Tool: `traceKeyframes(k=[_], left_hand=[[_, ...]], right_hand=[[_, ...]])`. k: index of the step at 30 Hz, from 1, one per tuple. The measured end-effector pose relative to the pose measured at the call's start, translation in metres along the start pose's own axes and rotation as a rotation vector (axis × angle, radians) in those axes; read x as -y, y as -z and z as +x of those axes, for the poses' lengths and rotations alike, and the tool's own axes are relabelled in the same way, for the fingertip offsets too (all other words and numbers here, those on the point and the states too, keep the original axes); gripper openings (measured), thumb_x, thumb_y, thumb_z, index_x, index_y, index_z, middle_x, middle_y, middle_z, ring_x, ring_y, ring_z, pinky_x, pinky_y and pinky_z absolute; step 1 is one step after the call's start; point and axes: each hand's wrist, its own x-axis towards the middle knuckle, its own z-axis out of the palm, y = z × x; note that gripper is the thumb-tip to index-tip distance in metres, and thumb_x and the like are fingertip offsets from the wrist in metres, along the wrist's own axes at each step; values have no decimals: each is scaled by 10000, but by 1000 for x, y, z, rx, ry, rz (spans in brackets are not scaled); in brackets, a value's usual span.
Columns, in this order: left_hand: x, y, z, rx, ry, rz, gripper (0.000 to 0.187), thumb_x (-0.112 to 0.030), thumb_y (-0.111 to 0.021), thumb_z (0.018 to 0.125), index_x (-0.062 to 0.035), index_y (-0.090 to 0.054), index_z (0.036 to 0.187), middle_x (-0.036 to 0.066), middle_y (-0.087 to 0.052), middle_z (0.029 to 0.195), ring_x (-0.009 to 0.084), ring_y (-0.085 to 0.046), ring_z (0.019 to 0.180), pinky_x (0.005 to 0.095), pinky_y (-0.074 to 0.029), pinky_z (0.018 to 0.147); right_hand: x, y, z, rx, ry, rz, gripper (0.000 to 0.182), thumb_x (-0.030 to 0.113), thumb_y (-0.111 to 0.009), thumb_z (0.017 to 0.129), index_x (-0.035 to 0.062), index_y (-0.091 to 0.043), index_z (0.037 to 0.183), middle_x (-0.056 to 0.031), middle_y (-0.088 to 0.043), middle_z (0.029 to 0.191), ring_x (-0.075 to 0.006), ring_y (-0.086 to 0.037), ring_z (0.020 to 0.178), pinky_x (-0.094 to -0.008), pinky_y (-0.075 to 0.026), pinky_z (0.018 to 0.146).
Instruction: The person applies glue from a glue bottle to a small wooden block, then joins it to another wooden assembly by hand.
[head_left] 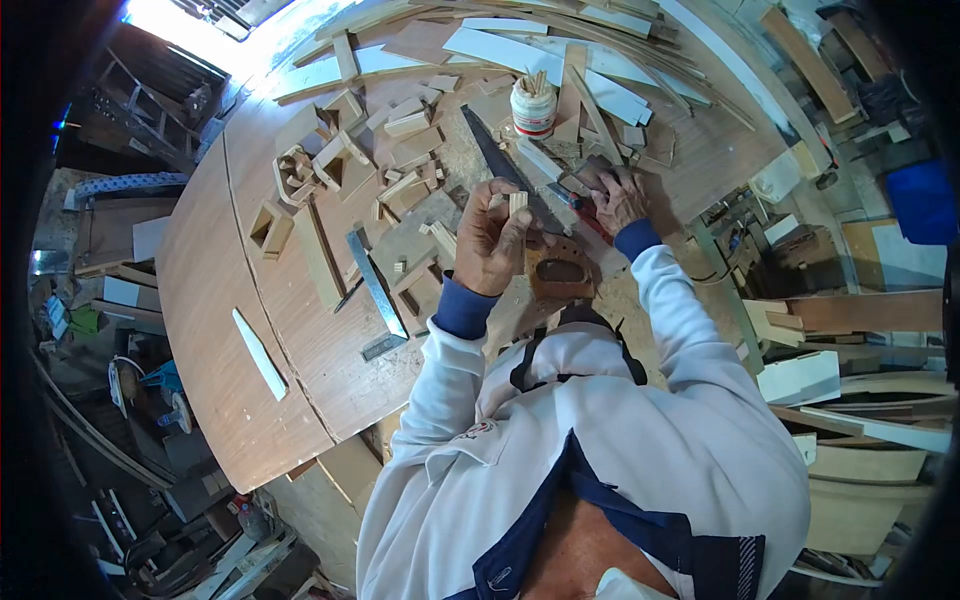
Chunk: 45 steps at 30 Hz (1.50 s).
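My left hand is closed around a small pale wood block, pinched upright between thumb and fingers. Below it on the table lies a handsaw, its dark blade pointing away from me and its wooden handle close to my body. My right hand rests low over the table with curled fingers, against a dark brown piece whose kind I cannot make out. Beside those fingers is a tool with a red and blue handle. A try square lies left of my left hand.
Small wooden box-like pieces and offcuts cover the table's middle. A white jar of thin sticks stands beyond the saw. Long strips and boards line the far edge. A white strip lies at left. Stacked timber is on the right.
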Motion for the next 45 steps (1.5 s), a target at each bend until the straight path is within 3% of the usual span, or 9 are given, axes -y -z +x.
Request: traceKeyframes(k=[11, 17, 23, 29, 33, 34, 39, 43, 45], left_hand=[[6, 6, 1, 14, 63, 103, 228, -67, -487, 941, -75, -483, 1169, 32, -562, 826, 136, -635, 697, 279, -539, 631], [7, 10, 5, 53, -81, 207, 250, -83, -502, 940, -69, -488, 1189, 31, -553, 844, 121, -617, 728, 280, -527, 685], [-4, 8, -1, 28, 19, 305, 254, -102, -481, 951, -45, -484, 1198, 34, -572, 813, 115, -612, 725, 260, -518, 692], [-6, 12, -11, 5, -6, 377, 255, -109, -478, 952, -24, -476, 1192, 36, -571, 787, 113, -609, 704, 255, -513, 674], [-24, 1, -22, -105, -1, 266, 247, -73, -483, 936, -16, -482, 1177, 38, -576, 784, 97, -573, 669, 244, -484, 621], [-28, -2, -22, -179, 14, 202, 238, -38, -474, 926, -10, -491, 1162, 38, -582, 763, 89, -555, 657, 240, -466, 595], [-16, 19, -22, -209, -11, 309, 230, -46, -501, 920, 19, -501, 1141, 40, -571, 803, 80, -529, 651, 222, -446, 572], [-25, 25, -18, -221, -102, 350, 252, -98, -536, 921, 48, -523, 1126, 33, -569, 778, 81, -522, 644, 228, -441, 582], [-36, 25, -16, -224, -54, 349, 282, -109, -543, 926, 32, -526, 1170, 26, -585, 849, 75, -528, 717, 214, -433, 640]], right_hand=[[-6, -8, 2, 5, -37, -9, 385, 263, -646, 771, 90, -607, 1114, -201, -519, 1165, -393, -456, 1110, -455, -336, 1005], [19, 15, 3, -80, -9, -148, 402, 260, -652, 757, 55, -605, 1100, -222, -517, 1158, -377, -463, 1111, -459, -384, 960], [47, 41, 70, -173, -3, 347, 413, 273, -629, 782, 61, -588, 1134, -186, -620, 1007, -359, -569, 971, -442, -451, 869], [84, 68, 136, -117, -18, 237, 466, 345, -588, 807, 119, -553, 1213, -160, -651, 1031, -350, -618, 931, -436, -475, 825], [86, 63, 169, 1, 23, 187, 302, 345, -546, 828, 174, -661, 1049, -170, -657, 972, -364, -615, 916, -440, -481, 809], [87, 60, 172, -123, 79, 167, 273, 351, -535, 840, 147, -690, 934, -185, -658, 894, -371, -621, 864, -442, -490, 762], [88, 90, 171, -505, 146, 279, 261, 331, -528, 863, 110, -665, 847, -149, -655, 778, -378, -614, 702, -443, -496, 639], [71, 124, 148, -716, 7, 608, 227, 251, -578, 865, 44, -638, 793, -84, -620, 641, -243, -591, 553, -334, -477, 534], [65, 128, 130, -660, -143, 1166, 242, 236, -595, 880, 13, -622, 789, -46, -598, 640, -136, -529, 520, -259, -426, 483]])
